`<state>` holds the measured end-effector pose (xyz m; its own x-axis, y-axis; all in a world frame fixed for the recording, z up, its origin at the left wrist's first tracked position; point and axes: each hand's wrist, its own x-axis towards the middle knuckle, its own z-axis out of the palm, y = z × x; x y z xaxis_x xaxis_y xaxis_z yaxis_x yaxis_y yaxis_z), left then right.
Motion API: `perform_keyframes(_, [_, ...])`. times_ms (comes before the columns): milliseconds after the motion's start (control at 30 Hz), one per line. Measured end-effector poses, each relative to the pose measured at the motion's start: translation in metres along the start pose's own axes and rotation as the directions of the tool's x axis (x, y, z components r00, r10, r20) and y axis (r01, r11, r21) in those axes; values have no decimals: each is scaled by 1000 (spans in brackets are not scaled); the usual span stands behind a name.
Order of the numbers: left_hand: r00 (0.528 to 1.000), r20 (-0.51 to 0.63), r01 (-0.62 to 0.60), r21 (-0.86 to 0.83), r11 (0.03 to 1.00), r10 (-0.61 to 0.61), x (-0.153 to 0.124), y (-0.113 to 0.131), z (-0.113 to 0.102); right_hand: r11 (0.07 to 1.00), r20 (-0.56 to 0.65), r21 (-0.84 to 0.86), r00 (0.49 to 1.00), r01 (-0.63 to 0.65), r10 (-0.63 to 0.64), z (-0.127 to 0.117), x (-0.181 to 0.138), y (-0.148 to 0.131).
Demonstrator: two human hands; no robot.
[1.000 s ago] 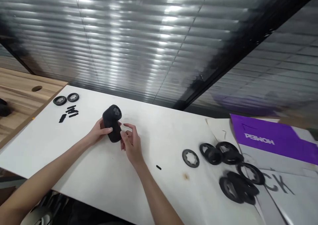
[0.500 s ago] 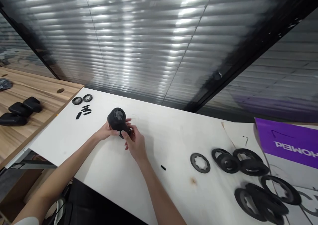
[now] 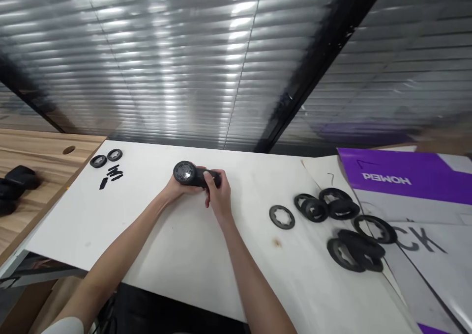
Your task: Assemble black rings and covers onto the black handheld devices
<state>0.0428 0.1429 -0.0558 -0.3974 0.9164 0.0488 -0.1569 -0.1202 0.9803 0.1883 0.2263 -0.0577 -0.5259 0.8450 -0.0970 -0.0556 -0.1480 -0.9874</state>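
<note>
A black fabric shaver [image 3: 185, 173], with a round perforated metal head, is held between my two hands over the white table. My left hand [image 3: 179, 188] closes around it from below, near the head. The handle lies to the right, where my right hand [image 3: 220, 191] grips it, thumb pressed on top. Part of the handle is hidden behind the fingers. A flat black ring [image 3: 282, 217] with a notched inner edge lies on the table to the right of my right hand.
More black rings [image 3: 344, 255] are heaped at right, near a purple and white box [image 3: 391, 177]. A hex key [image 3: 331, 179] lies behind them. Small black strips [image 3: 115, 172] and two rings [image 3: 98, 161] sit at far left. Metal blinds [image 3: 165, 69] rise behind the table.
The fabric shaver has turned, so its head now points left and its handle right. My view has swung rightward. The small black strip near my right forearm is no longer visible.
</note>
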Motion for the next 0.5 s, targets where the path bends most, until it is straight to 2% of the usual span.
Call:
perform_keyframes(67, [1000, -8, -15, -33, 999, 14, 0, -6, -1, 997, 13, -73, 1000, -21, 22, -2, 0, -2])
perform_keyframes(167, [999, -18, -35, -44, 998, 34, -2, -4, -5, 989, -13, -132, 998, 65, -67, 1, 0, -4])
perform_keyframes(300, [998, -1, -56, -40, 998, 56, -1, 1, -8, 976, -13, -159, 989, 145, -149, 3, 3, -5])
perform_keyframes(500, [998, 47, -47, -49, 998, 50, 2, 0, -3, 976, -44, -153, 985, 156, -165, -1, 4, -6])
